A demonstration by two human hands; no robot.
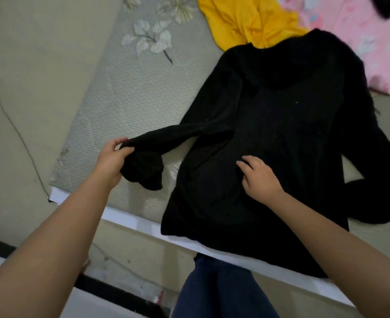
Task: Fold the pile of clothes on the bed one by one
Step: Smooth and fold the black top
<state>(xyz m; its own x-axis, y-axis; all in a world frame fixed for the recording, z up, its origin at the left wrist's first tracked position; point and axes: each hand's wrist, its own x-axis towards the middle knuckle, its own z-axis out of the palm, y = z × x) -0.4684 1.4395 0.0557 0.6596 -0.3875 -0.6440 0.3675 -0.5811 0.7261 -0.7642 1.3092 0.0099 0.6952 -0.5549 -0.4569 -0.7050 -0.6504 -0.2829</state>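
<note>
Black sweater [281, 134] lying flat on the bed [120, 95], one sleeve being lifted.

Left hand [111, 157], at 9 o'clock of the sweater's body, is pinching the cuff of the sleeve [166, 141], which is drooping bunched below the fingers; risk: it is likely folding in twisted. Right hand [258, 177] is resting, fingers loosely bent, on the lower body, gripping nothing; risk: the hem, hanging over the bed edge at 6 o'clock, may be dragging the garment off. Yellow garment [246, 19] and pink garment [361, 42] are waiting at 12 and 1 o'clock.
</note>
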